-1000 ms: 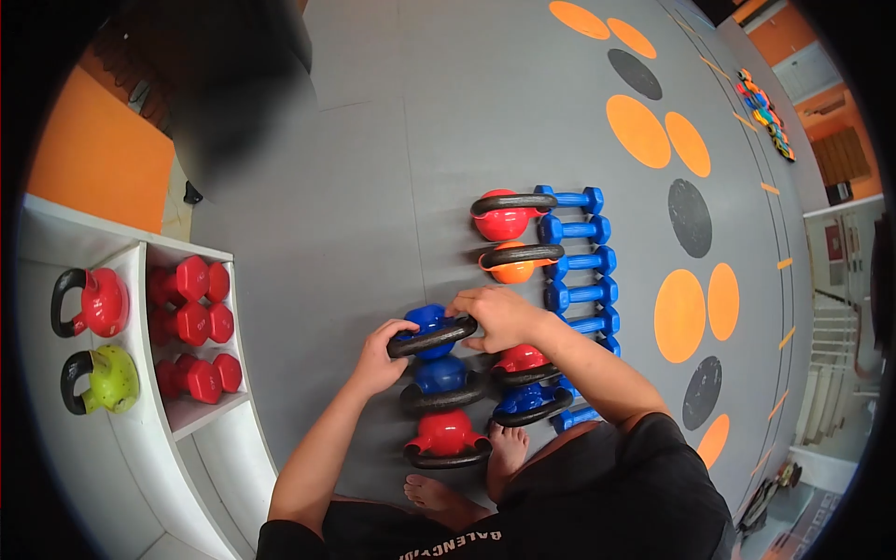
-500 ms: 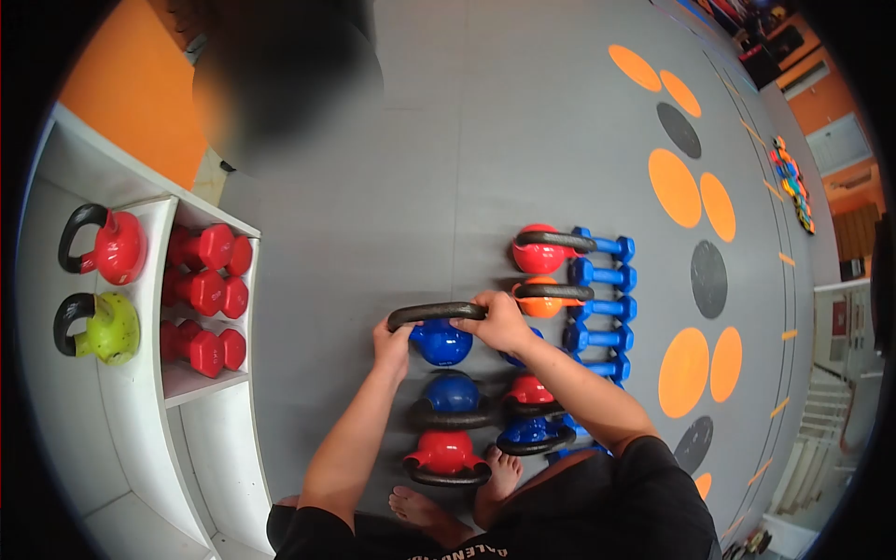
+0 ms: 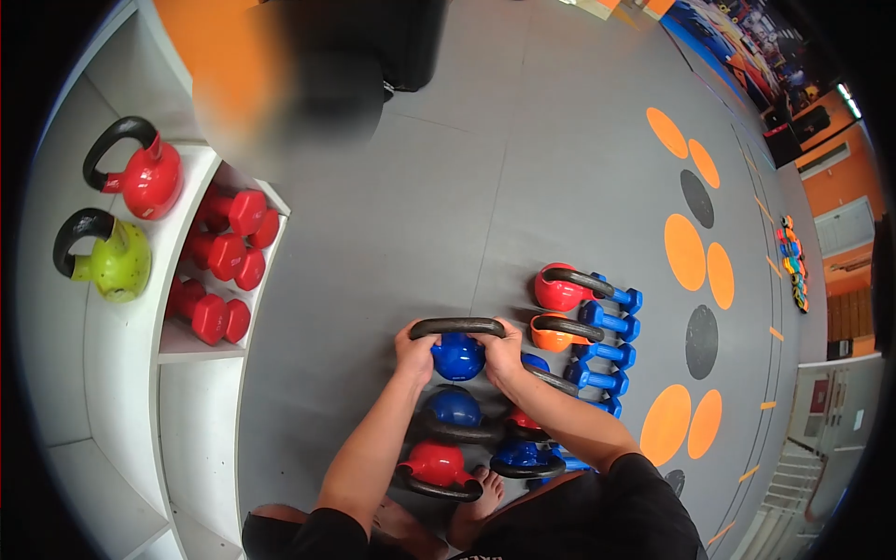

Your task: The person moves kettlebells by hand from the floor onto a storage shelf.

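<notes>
Left-hand grip [image 3: 414, 358] and right-hand grip [image 3: 504, 357] on black-handled round blue kettlebell [image 3: 458, 358], blue hex-headed dumbbells [image 3: 611, 322] lined up on grey floor [image 3: 420, 196], red hex-headed dumbbells [image 3: 226, 256] in white shelving [image 3: 123, 373]

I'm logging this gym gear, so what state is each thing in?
One blue round kettlebell: held
Left grip: closed on its black handle
Right grip: likewise
Other blue round kettlebells: unheld
Red round kettlebells: unheld
Orange round kettlebell: on grey floor
Blue hexagonal dumbbells: lined up on floor
Lime round kettlebell: on white shelf unit
Red hexagonal dumbbells: stacked inside it
</notes>
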Tool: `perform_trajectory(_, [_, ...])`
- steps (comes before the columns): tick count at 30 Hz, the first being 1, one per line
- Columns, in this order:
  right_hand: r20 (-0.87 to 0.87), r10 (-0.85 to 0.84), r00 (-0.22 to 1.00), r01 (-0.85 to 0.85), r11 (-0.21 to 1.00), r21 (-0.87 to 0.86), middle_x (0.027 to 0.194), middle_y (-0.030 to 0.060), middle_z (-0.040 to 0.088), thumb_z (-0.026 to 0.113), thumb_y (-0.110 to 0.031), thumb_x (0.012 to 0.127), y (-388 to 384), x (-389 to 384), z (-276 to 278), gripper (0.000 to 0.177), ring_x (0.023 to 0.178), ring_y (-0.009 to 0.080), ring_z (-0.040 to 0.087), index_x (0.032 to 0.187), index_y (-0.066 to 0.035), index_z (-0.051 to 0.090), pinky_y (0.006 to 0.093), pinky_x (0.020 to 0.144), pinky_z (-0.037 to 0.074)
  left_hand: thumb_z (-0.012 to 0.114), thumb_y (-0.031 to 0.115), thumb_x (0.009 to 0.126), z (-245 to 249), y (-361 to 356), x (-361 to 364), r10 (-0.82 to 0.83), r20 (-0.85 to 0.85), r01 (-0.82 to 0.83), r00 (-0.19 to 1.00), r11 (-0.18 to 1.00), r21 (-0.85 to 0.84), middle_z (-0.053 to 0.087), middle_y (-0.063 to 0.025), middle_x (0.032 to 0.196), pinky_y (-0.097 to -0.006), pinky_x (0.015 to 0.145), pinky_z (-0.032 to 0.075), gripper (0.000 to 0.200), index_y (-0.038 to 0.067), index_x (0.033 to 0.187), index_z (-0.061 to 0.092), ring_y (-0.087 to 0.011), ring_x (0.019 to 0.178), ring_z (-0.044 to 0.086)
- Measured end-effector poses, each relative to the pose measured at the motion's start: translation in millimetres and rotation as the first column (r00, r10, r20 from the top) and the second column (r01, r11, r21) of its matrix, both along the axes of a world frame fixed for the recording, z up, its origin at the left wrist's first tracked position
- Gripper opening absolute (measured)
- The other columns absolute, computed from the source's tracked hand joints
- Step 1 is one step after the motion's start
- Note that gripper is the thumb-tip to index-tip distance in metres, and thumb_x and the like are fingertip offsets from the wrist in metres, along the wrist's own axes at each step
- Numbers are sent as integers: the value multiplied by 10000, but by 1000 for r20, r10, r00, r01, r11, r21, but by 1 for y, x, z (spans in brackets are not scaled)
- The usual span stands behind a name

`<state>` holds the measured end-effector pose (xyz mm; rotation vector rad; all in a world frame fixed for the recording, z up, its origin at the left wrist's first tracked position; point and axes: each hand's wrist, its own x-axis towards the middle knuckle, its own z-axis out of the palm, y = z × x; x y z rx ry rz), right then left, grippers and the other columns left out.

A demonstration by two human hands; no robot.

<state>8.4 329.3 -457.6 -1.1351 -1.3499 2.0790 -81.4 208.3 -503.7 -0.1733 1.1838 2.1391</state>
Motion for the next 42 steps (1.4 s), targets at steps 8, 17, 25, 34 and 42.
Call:
perform_trajectory(8, [144,108,984,-135,972,193,652,54,602,608,132,723,-8,-25,-6,149,580,139,537,706,-15,622,290,548,416,603,-111,778,-19,-15,-15,15,206,10,978,993,-120,594,-59,749,-303,628,433,127,-5,840,639,-161,677,544])
perform_trajectory(17, [-104,348,932,-339,936,96,693,16,611,624,84,795,-144,-73,128,109,639,101,556,769,-17,657,263,584,443,616,-119,769,147,-168,-92,-101,-86,85,991,981,-173,614,-57,776,-293,640,442,159,9,856,656,-151,714,559])
perform_trajectory(25, [-419,482,770,-440,876,197,729,-12,603,663,25,799,-299,-187,248,38,675,75,542,826,4,680,247,605,432,573,-150,703,318,-331,-162,302,-396,-398,867,898,-188,623,-83,737,-277,584,445,187,-22,816,649,-158,650,575])
perform_trajectory(34, [-446,552,704,-455,833,315,743,11,632,678,10,771,-412,-308,265,76,687,103,570,846,15,683,272,655,470,533,-136,730,331,-437,-266,508,-478,-575,717,818,6,505,-72,665,-330,588,432,153,17,736,542,-179,578,475])
perform_trajectory(42, [-449,585,675,-438,808,394,691,23,630,662,-8,764,-426,-337,265,34,641,108,561,789,13,673,281,625,466,540,-84,722,309,-460,-309,537,-359,-545,764,834,89,476,-76,651,-336,648,450,160,63,707,480,-219,628,494])
